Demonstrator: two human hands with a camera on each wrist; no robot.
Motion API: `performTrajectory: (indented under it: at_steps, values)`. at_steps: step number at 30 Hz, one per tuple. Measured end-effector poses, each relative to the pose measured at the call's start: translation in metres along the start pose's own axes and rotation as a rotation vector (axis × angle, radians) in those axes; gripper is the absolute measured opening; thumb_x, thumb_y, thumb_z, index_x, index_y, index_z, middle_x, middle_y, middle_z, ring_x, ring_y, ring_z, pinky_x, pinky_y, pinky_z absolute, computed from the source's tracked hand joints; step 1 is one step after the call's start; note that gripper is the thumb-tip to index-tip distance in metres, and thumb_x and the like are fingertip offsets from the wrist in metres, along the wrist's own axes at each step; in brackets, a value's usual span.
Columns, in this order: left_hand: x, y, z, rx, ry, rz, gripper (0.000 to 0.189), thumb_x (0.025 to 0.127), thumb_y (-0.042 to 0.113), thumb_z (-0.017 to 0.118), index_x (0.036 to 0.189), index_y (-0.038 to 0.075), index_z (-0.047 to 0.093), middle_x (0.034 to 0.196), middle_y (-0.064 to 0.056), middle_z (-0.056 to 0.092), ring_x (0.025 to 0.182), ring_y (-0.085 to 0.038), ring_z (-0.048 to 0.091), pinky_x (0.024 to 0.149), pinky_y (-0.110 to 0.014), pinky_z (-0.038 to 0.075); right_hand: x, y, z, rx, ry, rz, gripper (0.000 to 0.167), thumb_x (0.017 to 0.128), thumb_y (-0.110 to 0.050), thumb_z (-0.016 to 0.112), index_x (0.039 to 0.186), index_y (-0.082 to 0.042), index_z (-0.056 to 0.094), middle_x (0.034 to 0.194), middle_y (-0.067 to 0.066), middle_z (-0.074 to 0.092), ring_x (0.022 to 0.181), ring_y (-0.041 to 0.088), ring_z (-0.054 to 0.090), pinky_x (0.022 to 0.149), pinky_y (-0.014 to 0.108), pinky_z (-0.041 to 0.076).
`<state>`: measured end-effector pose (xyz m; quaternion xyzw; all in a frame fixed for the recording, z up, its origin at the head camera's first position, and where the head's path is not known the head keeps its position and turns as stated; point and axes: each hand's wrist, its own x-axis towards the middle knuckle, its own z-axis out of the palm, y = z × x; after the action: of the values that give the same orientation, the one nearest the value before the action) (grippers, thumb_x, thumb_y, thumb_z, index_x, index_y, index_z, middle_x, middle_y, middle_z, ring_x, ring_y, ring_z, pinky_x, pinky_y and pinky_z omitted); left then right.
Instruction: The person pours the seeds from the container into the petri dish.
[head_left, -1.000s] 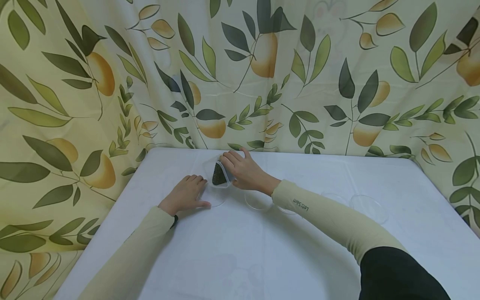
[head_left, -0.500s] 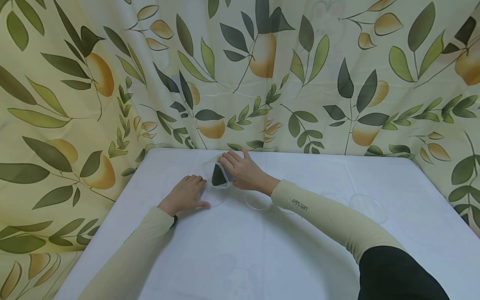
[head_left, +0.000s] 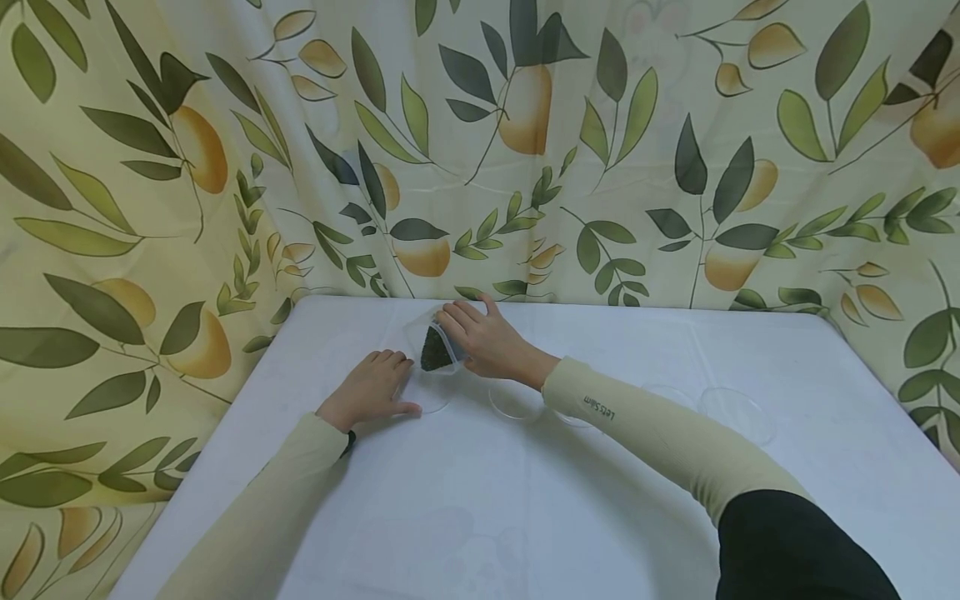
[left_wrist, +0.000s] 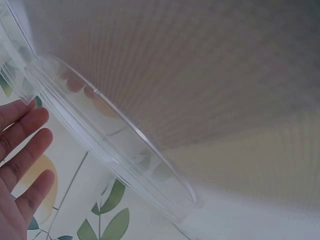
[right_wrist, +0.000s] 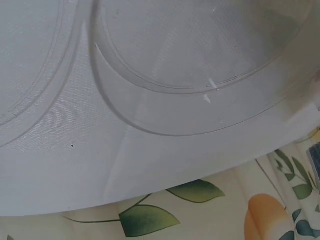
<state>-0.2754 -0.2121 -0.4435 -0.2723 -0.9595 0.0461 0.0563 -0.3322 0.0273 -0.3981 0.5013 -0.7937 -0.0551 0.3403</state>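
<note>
My right hand grips a clear plastic container of dark, fine-grained material, tilted toward the left near the table's back edge. Its fingers wrap the container's right side. Just below sits a clear round dish, its front rim showing on the cloth. Beside that dish rests my left hand, fingers extended along its left side and thumb pointing right near the front rim. In the left wrist view, the fairly straight fingers lie beside the clear curved wall. What the dish contains is hidden.
Several more clear round dishes stand rightward on the white table, including one dish beside my right wrist and another dish farther right. The right wrist view shows a clear dish near the table edge. A leaf-and-fruit-patterned curtain hangs behind.
The container in my right hand has tipped slightly farther left, and the dark material inside has shifted a little that way. My left hand stays in place.
</note>
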Motion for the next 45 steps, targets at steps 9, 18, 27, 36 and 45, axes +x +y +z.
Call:
performTrajectory:
  at_steps: [9,18,27,36,45]
  values:
    - [-0.0002,-0.0001,0.0002,0.008,-0.006,0.000,0.082,0.075,0.068,0.059,0.123,0.001,0.056,0.119,-0.012,0.058,0.112,-0.028,0.052,0.099,-0.044,0.042,0.0007,0.0013,-0.0011,0.010,-0.004,0.000,0.078,0.063,-0.028,0.081,0.129,-0.008,0.045,0.126,0.010,0.055,0.117,0.025,0.052,0.095,0.054,0.043]
    - [-0.0003,-0.0008,0.0007,0.010,0.011,0.007,0.081,0.076,0.067,0.059,0.123,0.001,0.056,0.117,-0.012,0.059,0.111,-0.027,0.053,0.098,-0.044,0.042,0.0006,0.0023,-0.0016,0.001,-0.006,0.001,0.073,0.066,-0.026,0.077,0.129,-0.007,0.045,0.127,0.011,0.055,0.120,0.026,0.052,0.094,0.054,0.042]
    - [-0.0009,-0.0007,0.0002,-0.005,0.014,0.008,0.080,0.076,0.066,0.061,0.123,0.001,0.056,0.118,-0.012,0.059,0.112,-0.027,0.053,0.098,-0.044,0.042,0.0001,0.0039,-0.0006,-0.013,-0.007,0.002,0.075,0.065,-0.027,0.078,0.130,-0.007,0.046,0.127,0.010,0.056,0.119,0.025,0.052,0.097,0.053,0.039]
    - [-0.0005,0.0001,-0.0001,-0.012,0.007,0.008,0.081,0.075,0.067,0.061,0.123,0.002,0.056,0.118,-0.011,0.059,0.110,-0.027,0.053,0.098,-0.044,0.043,0.0001,0.0041,-0.0010,-0.020,-0.016,0.003,0.076,0.065,-0.029,0.079,0.130,-0.007,0.045,0.127,0.010,0.055,0.118,0.025,0.053,0.096,0.053,0.040]
    - [-0.0014,0.0012,-0.0022,-0.006,-0.002,0.004,0.082,0.076,0.066,0.060,0.125,0.001,0.055,0.120,-0.013,0.058,0.112,-0.027,0.053,0.099,-0.044,0.042,0.0000,0.0044,-0.0019,-0.032,-0.014,0.001,0.078,0.064,-0.031,0.080,0.130,-0.007,0.045,0.127,0.010,0.055,0.118,0.024,0.052,0.096,0.053,0.039]
